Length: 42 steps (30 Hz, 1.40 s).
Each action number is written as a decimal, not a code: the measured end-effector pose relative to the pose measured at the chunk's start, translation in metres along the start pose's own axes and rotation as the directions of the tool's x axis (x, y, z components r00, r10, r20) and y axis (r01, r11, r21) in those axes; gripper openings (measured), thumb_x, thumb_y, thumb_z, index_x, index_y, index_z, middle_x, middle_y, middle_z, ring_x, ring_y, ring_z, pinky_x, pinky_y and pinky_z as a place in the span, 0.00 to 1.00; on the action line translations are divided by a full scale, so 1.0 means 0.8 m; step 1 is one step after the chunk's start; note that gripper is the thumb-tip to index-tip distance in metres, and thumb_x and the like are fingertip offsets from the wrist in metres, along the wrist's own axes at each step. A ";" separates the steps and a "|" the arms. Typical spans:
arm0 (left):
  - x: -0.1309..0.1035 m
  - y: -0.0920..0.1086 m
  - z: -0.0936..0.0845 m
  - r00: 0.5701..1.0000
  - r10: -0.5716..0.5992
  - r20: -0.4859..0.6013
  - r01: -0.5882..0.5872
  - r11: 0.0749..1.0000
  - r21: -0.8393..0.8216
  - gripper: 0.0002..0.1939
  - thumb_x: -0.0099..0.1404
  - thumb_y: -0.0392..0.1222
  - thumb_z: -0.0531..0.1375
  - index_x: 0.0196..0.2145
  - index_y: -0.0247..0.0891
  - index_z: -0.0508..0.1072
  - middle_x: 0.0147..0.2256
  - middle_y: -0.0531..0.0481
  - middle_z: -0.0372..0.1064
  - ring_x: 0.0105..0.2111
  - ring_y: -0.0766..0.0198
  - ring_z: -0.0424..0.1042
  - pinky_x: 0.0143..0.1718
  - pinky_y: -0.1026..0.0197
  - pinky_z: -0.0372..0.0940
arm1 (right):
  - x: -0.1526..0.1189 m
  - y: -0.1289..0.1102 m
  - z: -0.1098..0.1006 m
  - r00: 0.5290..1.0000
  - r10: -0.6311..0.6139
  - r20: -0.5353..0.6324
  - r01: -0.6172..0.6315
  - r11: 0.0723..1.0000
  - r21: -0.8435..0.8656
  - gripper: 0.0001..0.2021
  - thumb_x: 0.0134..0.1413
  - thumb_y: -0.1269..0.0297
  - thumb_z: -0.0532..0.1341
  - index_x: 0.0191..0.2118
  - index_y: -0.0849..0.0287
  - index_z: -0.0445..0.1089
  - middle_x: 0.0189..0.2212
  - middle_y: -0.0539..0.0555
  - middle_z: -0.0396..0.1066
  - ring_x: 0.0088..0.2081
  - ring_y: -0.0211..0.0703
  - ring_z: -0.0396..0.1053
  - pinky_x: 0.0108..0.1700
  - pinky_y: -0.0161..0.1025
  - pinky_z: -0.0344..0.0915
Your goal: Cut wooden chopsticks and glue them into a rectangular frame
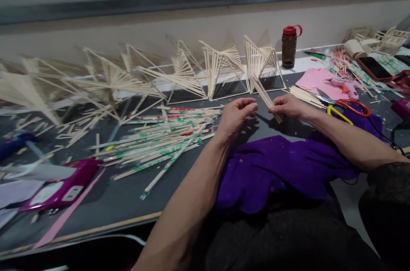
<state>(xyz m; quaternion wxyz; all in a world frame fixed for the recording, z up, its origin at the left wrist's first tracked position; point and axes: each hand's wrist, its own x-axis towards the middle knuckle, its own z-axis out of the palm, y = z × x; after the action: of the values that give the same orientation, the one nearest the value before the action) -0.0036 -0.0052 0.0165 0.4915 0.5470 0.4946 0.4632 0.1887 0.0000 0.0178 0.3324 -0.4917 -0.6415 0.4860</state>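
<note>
A small bundle of thin wooden sticks [263, 95] slants up and to the left from my right hand [286, 107], whose fingers are closed round its lower end. My left hand [237, 116] is held just left of the bundle, fingers apart and slightly curled, with nothing visible in it. Behind the hands stands a twisted stick structure [261, 61], and another one [222, 66] is to its left. Paper-wrapped chopsticks [173, 132] lie in a loose pile left of my left hand. Loose bare sticks [306, 95] rest right of my right hand.
A purple cloth [272, 168] covers the near table edge. Red-and-yellow scissors [354, 107], a pink sheet [312, 78], a phone [374, 68] and a red-capped bottle [289, 48] are on the right. A magenta device [68, 185] lies at left, and more stick structures [112, 74] line the back.
</note>
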 end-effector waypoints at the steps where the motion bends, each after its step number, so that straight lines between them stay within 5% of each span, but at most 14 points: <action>1: -0.005 -0.001 0.004 0.998 -0.041 0.051 0.044 0.998 -0.045 0.22 0.44 0.48 0.71 0.37 0.35 0.77 0.31 0.49 0.75 0.25 0.68 0.70 0.20 0.70 0.57 | 0.001 0.003 0.004 0.999 -0.004 0.040 0.005 1.000 -0.011 0.08 0.46 0.69 0.64 0.20 0.61 0.67 0.15 0.44 0.60 0.19 0.30 0.56 0.24 0.32 0.50; 3: -0.014 -0.004 0.010 0.990 -0.072 0.123 0.088 0.987 -0.137 0.25 0.43 0.51 0.72 0.38 0.35 0.78 0.30 0.49 0.75 0.26 0.68 0.70 0.21 0.70 0.58 | 0.000 0.006 0.010 0.993 -0.004 0.120 0.007 1.000 -0.021 0.06 0.45 0.67 0.63 0.22 0.61 0.68 0.16 0.44 0.61 0.21 0.31 0.56 0.25 0.33 0.51; 9: -0.022 -0.013 0.012 0.987 -0.146 0.071 0.161 0.929 -0.334 0.24 0.42 0.52 0.73 0.35 0.35 0.80 0.31 0.46 0.77 0.28 0.67 0.72 0.23 0.70 0.63 | -0.013 0.000 0.024 0.966 -0.033 0.257 0.047 0.998 -0.049 0.10 0.48 0.63 0.61 0.21 0.60 0.65 0.17 0.44 0.59 0.22 0.32 0.55 0.26 0.33 0.51; 15: -0.012 -0.013 0.000 0.971 -0.236 -0.036 0.196 0.875 -0.443 0.22 0.40 0.49 0.74 0.32 0.34 0.79 0.28 0.48 0.76 0.25 0.70 0.71 0.22 0.71 0.63 | -0.007 -0.013 0.007 0.982 -0.011 0.188 0.061 0.963 -0.263 0.14 0.57 0.58 0.56 0.30 0.61 0.73 0.23 0.50 0.70 0.23 0.35 0.63 0.29 0.35 0.58; 17: -0.008 -0.015 -0.004 0.962 -0.267 -0.060 0.208 0.857 -0.472 0.22 0.39 0.48 0.74 0.31 0.35 0.79 0.28 0.48 0.76 0.26 0.70 0.71 0.21 0.72 0.62 | 0.012 -0.016 -0.004 0.993 -0.049 0.109 0.093 0.888 -0.450 0.13 0.59 0.62 0.55 0.35 0.61 0.75 0.29 0.53 0.73 0.27 0.36 0.66 0.33 0.36 0.59; 21: -0.004 -0.020 -0.005 0.950 -0.308 -0.045 0.250 0.842 -0.478 0.22 0.39 0.48 0.74 0.31 0.34 0.79 0.26 0.49 0.75 0.23 0.71 0.69 0.20 0.71 0.61 | 0.061 -0.014 -0.009 0.985 -0.141 0.102 0.166 0.584 -0.795 0.15 0.60 0.69 0.52 0.45 0.61 0.75 0.41 0.60 0.74 0.38 0.44 0.69 0.37 0.38 0.58; 27: -0.005 -0.023 -0.004 0.948 -0.316 -0.028 0.277 0.868 -0.413 0.22 0.42 0.51 0.72 0.32 0.34 0.79 0.26 0.50 0.75 0.21 0.72 0.66 0.20 0.70 0.58 | 0.099 0.003 0.018 0.970 -0.155 0.187 0.229 0.334 -0.914 0.19 0.63 0.71 0.46 0.50 0.59 0.71 0.45 0.62 0.70 0.36 0.47 0.67 0.32 0.41 0.52; 42: -0.011 -0.030 -0.007 0.949 -0.313 0.026 0.299 0.875 -0.382 0.17 0.50 0.51 0.68 0.34 0.37 0.80 0.31 0.48 0.77 0.18 0.75 0.59 0.20 0.68 0.54 | 0.106 0.009 0.022 0.993 -0.081 0.091 0.116 0.385 -0.916 0.16 0.65 0.66 0.48 0.46 0.63 0.72 0.45 0.64 0.70 0.37 0.47 0.69 0.33 0.41 0.54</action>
<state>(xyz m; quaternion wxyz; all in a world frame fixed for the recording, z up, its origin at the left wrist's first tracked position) -0.0117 -0.0127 -0.0068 0.6462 0.3474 0.4842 0.4768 0.1498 0.0760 0.0012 0.0243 -0.5468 -0.8360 0.0385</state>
